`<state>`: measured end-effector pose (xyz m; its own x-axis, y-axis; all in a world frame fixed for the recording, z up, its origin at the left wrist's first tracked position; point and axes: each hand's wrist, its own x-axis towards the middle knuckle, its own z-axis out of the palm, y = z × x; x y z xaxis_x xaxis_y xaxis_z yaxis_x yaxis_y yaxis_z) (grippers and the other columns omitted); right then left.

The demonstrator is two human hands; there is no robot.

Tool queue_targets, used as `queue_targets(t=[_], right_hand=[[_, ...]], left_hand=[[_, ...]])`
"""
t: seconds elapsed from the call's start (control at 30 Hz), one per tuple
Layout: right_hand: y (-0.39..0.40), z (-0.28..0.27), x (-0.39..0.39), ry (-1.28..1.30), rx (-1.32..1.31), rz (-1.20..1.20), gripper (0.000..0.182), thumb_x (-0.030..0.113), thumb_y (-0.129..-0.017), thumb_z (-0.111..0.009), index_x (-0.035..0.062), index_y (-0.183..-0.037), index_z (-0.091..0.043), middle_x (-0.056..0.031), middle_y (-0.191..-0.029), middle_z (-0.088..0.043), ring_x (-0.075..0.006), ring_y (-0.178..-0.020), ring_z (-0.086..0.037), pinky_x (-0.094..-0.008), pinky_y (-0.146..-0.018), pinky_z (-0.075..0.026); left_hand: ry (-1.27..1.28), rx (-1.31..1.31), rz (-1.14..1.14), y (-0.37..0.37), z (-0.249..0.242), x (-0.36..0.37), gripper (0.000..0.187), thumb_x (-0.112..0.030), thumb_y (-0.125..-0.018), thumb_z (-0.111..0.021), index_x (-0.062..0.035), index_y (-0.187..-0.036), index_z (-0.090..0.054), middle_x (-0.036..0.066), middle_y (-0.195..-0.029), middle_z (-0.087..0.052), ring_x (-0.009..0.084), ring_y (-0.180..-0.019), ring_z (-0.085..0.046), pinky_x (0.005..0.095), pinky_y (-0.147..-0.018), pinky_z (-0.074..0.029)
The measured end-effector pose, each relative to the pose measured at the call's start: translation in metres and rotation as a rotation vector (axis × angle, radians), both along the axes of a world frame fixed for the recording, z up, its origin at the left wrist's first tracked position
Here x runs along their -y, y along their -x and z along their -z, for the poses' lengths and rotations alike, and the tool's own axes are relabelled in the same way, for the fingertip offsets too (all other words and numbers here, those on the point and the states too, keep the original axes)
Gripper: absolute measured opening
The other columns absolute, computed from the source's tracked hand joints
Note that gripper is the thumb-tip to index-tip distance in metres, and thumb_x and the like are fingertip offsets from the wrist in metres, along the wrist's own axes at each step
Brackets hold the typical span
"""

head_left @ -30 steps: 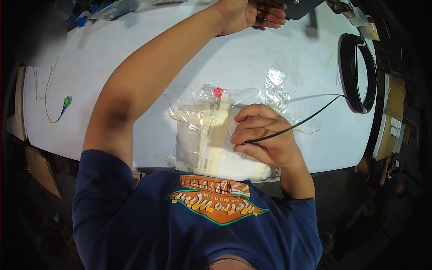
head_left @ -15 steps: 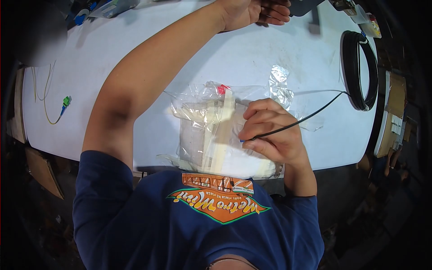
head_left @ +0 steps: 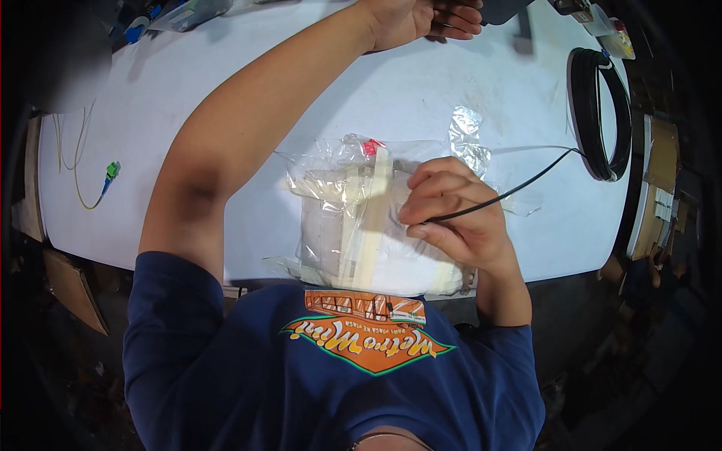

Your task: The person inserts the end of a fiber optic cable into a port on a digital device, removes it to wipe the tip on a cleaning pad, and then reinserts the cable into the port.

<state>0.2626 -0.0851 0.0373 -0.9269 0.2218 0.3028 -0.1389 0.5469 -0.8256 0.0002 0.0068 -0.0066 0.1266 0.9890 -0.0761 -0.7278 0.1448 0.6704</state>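
Observation:
My right hand (head_left: 459,214) pinches the end of a thin black cable (head_left: 519,191) between thumb and fingers, with the tip hidden by them. It is held above a clear plastic-wrapped package (head_left: 323,233) with cream tape strips and a small red tag (head_left: 371,146). The cable runs off to a black coil (head_left: 583,113) on the right. Up at the top edge, my left hand (head_left: 421,21) reaches far forward, its fingers loosely stretched beside a dark object (head_left: 502,10). Part of that hand is cut off by the frame.
A thin yellow fibre cord with a green-and-blue connector (head_left: 112,171) lies on the white table (head_left: 271,255) at the left. Silvery tape (head_left: 468,135) sits beyond the package. Plastic bags (head_left: 192,13) are at the far left, small containers (head_left: 613,34) at the far right.
My right hand has shifted slightly up, and the blue bit seen at its fingertips is no longer visible. My left hand has barely moved.

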Motion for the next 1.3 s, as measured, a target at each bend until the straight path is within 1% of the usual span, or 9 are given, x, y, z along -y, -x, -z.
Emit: queue_targets(t=[0.1,0.33,0.53,0.6,0.83,1.03,1.1,1.23,1.3], right_hand=[[0.0007,-0.0084,0.0012,0.036,0.082,-0.054,0.009,0.011,-0.080,-0.083,0.0052,-0.083,-0.077,-0.0012,-0.094,-0.078,-0.0280,-0.098,-0.066,-0.0407,-0.091,-0.054],[-0.0009,-0.0005,0.0005,0.039,-0.010,0.019,0.009,0.012,-0.080,-0.083,0.0056,-0.085,-0.078,0.0002,-0.094,-0.079,-0.0277,-0.100,-0.066,-0.0410,-0.092,-0.054],[-0.0009,-0.0068,-0.0006,0.056,0.087,-0.069,0.009,0.011,-0.081,-0.083,0.0058,-0.084,-0.077,-0.0016,-0.095,-0.079,-0.0282,-0.099,-0.067,-0.0412,-0.093,-0.054],[-0.0004,-0.0047,0.0007,0.047,0.012,0.036,0.011,0.013,-0.080,-0.083,0.0054,-0.085,-0.077,-0.0016,-0.095,-0.078,-0.0286,-0.098,-0.067,-0.0413,-0.092,-0.054],[0.0014,-0.0083,0.0014,0.033,0.067,-0.021,0.012,0.011,-0.080,-0.083,0.0037,-0.086,-0.076,-0.0022,-0.093,-0.077,-0.0301,-0.099,-0.066,-0.0416,-0.090,-0.054],[-0.0002,-0.0001,-0.0007,-0.002,-0.002,0.015,0.014,0.012,-0.079,-0.084,0.0044,-0.089,-0.078,-0.0014,-0.092,-0.076,-0.0292,-0.099,-0.065,-0.0406,-0.089,-0.054],[0.0003,-0.0024,-0.0019,-0.005,0.019,-0.060,0.020,0.014,-0.076,-0.083,0.0042,-0.093,-0.077,-0.0068,-0.087,-0.073,-0.0320,-0.093,-0.068,-0.0445,-0.089,-0.053],[-0.0013,0.0003,0.0013,0.036,-0.012,0.032,0.020,0.014,-0.075,-0.083,0.0050,-0.091,-0.077,-0.0070,-0.086,-0.073,-0.0317,-0.095,-0.068,-0.0464,-0.092,-0.052],[-0.0001,0.0010,0.0006,0.035,-0.003,0.021,0.010,0.007,-0.078,-0.081,0.0049,-0.087,-0.077,-0.0011,-0.092,-0.076,-0.0288,-0.099,-0.066,-0.0411,-0.091,-0.053]], left_hand=[[-0.030,0.000,0.002,0.0005,0.0041,-0.0029,0.080,-0.076,-0.096,-0.048,0.0005,-0.106,-0.068,0.012,-0.089,-0.071,0.0279,-0.088,-0.070,0.0408,-0.087,-0.056],[-0.035,0.009,0.007,0.0016,0.0044,-0.0031,0.080,-0.075,-0.097,-0.048,0.0013,-0.107,-0.068,0.013,-0.089,-0.072,0.0279,-0.087,-0.071,0.0407,-0.087,-0.056],[-0.031,0.000,0.010,0.0024,0.0035,-0.0031,0.081,-0.076,-0.097,-0.046,0.0013,-0.108,-0.068,0.013,-0.088,-0.071,0.0280,-0.087,-0.070,0.0406,-0.086,-0.055],[-0.047,-0.011,0.014,0.0032,0.0043,-0.0030,0.082,-0.077,-0.096,-0.046,0.0010,-0.107,-0.068,0.012,-0.088,-0.071,0.0279,-0.087,-0.070,0.0410,-0.085,-0.055],[-0.045,0.008,0.026,0.0035,0.0058,-0.0037,0.082,-0.078,-0.096,-0.046,0.0005,-0.106,-0.069,0.012,-0.090,-0.071,0.0284,-0.088,-0.070,0.0413,-0.087,-0.055],[-0.037,0.009,0.012,0.0027,0.0055,-0.0031,0.082,-0.077,-0.096,-0.047,0.0009,-0.107,-0.068,0.013,-0.090,-0.071,0.0286,-0.089,-0.070,0.0415,-0.088,-0.055],[-0.037,0.004,0.022,0.0034,0.0049,-0.0031,0.081,-0.076,-0.096,-0.046,0.0010,-0.107,-0.068,0.013,-0.090,-0.071,0.0286,-0.089,-0.070,0.0416,-0.088,-0.055],[-0.045,0.001,0.028,0.0031,0.0041,-0.0022,0.080,-0.076,-0.097,-0.046,0.0010,-0.108,-0.068,0.013,-0.090,-0.071,0.0285,-0.089,-0.070,0.0416,-0.088,-0.055],[-0.051,0.000,0.023,0.0032,0.0029,-0.0012,0.079,-0.075,-0.098,-0.045,0.0007,-0.108,-0.068,0.013,-0.090,-0.071,0.0282,-0.088,-0.070,0.0416,-0.088,-0.055]])
